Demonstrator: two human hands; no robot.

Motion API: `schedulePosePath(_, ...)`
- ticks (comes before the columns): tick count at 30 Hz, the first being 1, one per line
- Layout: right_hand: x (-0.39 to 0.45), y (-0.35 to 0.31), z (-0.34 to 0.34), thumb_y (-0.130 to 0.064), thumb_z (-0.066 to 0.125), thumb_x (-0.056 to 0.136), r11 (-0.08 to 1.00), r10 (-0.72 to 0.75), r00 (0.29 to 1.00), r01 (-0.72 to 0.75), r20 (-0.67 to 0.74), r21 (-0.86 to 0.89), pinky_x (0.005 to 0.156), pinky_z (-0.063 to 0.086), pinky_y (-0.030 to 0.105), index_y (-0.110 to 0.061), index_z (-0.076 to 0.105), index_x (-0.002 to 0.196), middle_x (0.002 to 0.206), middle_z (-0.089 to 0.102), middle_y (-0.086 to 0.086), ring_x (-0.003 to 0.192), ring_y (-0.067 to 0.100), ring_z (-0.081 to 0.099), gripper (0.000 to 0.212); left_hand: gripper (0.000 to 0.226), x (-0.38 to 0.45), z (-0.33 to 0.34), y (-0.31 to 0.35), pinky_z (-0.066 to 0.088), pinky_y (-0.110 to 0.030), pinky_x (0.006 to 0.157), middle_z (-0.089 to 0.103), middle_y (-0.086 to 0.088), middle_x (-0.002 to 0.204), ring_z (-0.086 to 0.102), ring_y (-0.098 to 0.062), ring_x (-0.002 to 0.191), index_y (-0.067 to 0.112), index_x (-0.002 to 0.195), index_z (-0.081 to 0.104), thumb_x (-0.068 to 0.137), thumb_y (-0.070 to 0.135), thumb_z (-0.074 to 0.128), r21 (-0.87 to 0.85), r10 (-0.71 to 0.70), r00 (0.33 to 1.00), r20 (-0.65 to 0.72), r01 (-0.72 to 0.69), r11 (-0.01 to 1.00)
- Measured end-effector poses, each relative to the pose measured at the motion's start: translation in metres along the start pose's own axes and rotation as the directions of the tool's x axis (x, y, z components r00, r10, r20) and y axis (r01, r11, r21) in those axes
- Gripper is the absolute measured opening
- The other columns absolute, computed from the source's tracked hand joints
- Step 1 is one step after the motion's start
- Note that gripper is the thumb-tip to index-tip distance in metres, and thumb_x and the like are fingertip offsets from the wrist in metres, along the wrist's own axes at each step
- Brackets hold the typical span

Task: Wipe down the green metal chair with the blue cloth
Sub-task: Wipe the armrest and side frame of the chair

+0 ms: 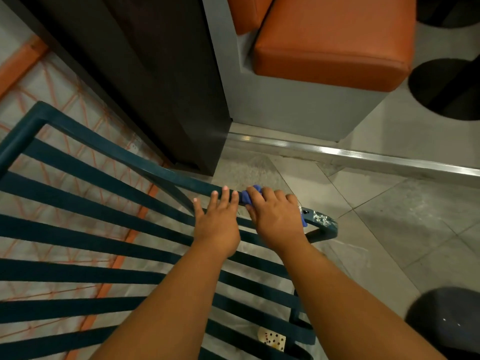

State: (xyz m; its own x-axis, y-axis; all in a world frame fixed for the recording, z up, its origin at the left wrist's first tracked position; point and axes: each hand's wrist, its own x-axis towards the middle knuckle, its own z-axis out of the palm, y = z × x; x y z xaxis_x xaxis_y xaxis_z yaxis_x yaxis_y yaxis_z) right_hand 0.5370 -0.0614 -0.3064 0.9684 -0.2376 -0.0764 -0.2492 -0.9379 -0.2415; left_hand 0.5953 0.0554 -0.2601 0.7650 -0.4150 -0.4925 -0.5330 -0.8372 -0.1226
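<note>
The green metal chair (78, 229) fills the lower left, its dark slats fanning out below me and its top rail running down to a curved, paint-chipped end at the right. My right hand (275, 216) presses the blue cloth (249, 194) onto that rail near its end; only small bits of cloth show at my fingertips and under my wrist. My left hand (217, 224) lies flat just beside it, fingers spread and resting on the rail, holding nothing.
An orange cushioned bench (332, 42) on a grey base stands ahead. A dark panel (145, 74) rises left of it. A metal floor strip (363, 157) crosses the grey tiles. Round dark table bases (446, 89) sit at the right, another (444, 320) at the lower right.
</note>
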Motion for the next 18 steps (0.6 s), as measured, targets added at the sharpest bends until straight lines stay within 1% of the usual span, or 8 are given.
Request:
schedulePosePath(4,-0.006,0.023,-0.012,-0.05,0.02,0.099,0.98,0.192,0.979,-0.195,0.066,0.042,0.086,0.042,0.04,-0.021,0.054,0.106,0.095,0.062,0.002,0.086,0.022,0.057,0.045,0.098,0.003,0.001,-0.001,-0.004,-0.06,0.114,-0.018,-0.001,0.159,-0.012,-0.024,0.146,0.027,0.149,-0.014,0.083,-0.001,0.053,-0.019,-0.009,1.0,0.024,0.009,1.0)
schedulePosePath(6,0.016,0.027,-0.023,-0.046,0.021,0.097,0.942,0.287,0.923,-0.32,0.257,0.097,0.083,0.043,0.039,-0.017,0.055,0.093,0.092,0.063,0.007,0.081,0.023,0.056,0.045,0.098,0.004,-0.003,-0.001,-0.005,-0.06,0.114,-0.015,-0.002,0.159,-0.009,-0.024,0.147,0.026,0.15,-0.012,0.082,-0.001,0.054,0.008,-0.001,0.999,0.035,0.001,1.0)
schedulePosePath(9,0.043,0.028,-0.035,-0.039,0.029,0.095,0.853,0.324,0.772,-0.489,0.547,0.184,0.082,0.043,0.037,-0.015,0.053,0.092,0.093,0.055,0.009,0.087,0.025,0.053,0.034,0.099,0.004,-0.006,0.002,-0.006,-0.06,0.112,-0.013,-0.004,0.16,-0.007,-0.026,0.147,0.023,0.15,-0.011,0.082,0.0,0.056,0.048,-0.011,0.999,0.052,0.009,0.999)
schedulePosePath(11,0.036,0.027,-0.029,-0.039,0.026,0.096,0.899,0.293,0.841,-0.405,0.455,0.169,0.081,0.045,0.038,-0.016,0.054,0.089,0.091,0.06,0.007,0.082,0.023,0.055,0.037,0.097,0.005,-0.006,0.004,-0.006,-0.06,0.113,-0.011,-0.005,0.16,-0.005,-0.027,0.147,0.022,0.15,-0.01,0.083,0.001,0.057,0.075,-0.013,0.999,0.04,0.01,0.997)
schedulePosePath(13,0.013,0.022,-0.015,-0.043,0.022,0.098,0.967,0.227,0.964,-0.24,0.139,0.087,0.079,0.045,0.039,-0.02,0.054,0.092,0.087,0.063,0.003,0.075,0.021,0.056,0.04,0.096,0.006,-0.005,0.006,-0.006,-0.059,0.113,-0.009,-0.005,0.16,-0.004,-0.027,0.147,0.021,0.15,-0.01,0.084,0.002,0.056,0.088,-0.019,1.0,0.024,0.017,0.996)
schedulePosePath(14,0.0,0.019,-0.008,-0.045,0.024,0.099,0.986,0.166,0.986,-0.166,0.024,0.031,0.079,0.044,0.04,-0.022,0.054,0.1,0.088,0.062,0.001,0.078,0.022,0.056,0.038,0.095,0.006,-0.004,0.007,-0.005,-0.059,0.113,-0.009,-0.006,0.16,-0.003,-0.028,0.147,0.021,0.15,-0.01,0.084,0.003,0.056,0.089,-0.026,1.0,0.018,0.024,0.996)
schedulePosePath(16,-0.016,0.015,-0.003,-0.046,0.03,0.099,0.994,0.099,0.994,-0.101,-0.042,-0.047,0.082,0.041,0.043,-0.024,0.052,0.116,0.096,0.061,0.003,0.086,0.025,0.057,0.035,0.094,0.006,-0.004,0.009,-0.005,-0.059,0.113,-0.009,-0.006,0.16,-0.003,-0.028,0.147,0.021,0.15,-0.01,0.085,0.004,0.055,0.092,-0.035,0.999,0.017,0.033,0.995)
schedulePosePath(18,-0.011,0.014,-0.006,-0.047,0.027,0.099,0.991,0.122,0.992,-0.122,0.007,-0.05,0.083,0.038,0.043,-0.024,0.051,0.115,0.098,0.06,0.003,0.09,0.025,0.055,0.036,0.094,0.005,-0.004,0.01,-0.005,-0.058,0.114,-0.009,-0.006,0.16,-0.003,-0.028,0.147,0.021,0.15,-0.01,0.085,0.004,0.055,0.1,-0.046,0.999,0.022,0.043,0.994)
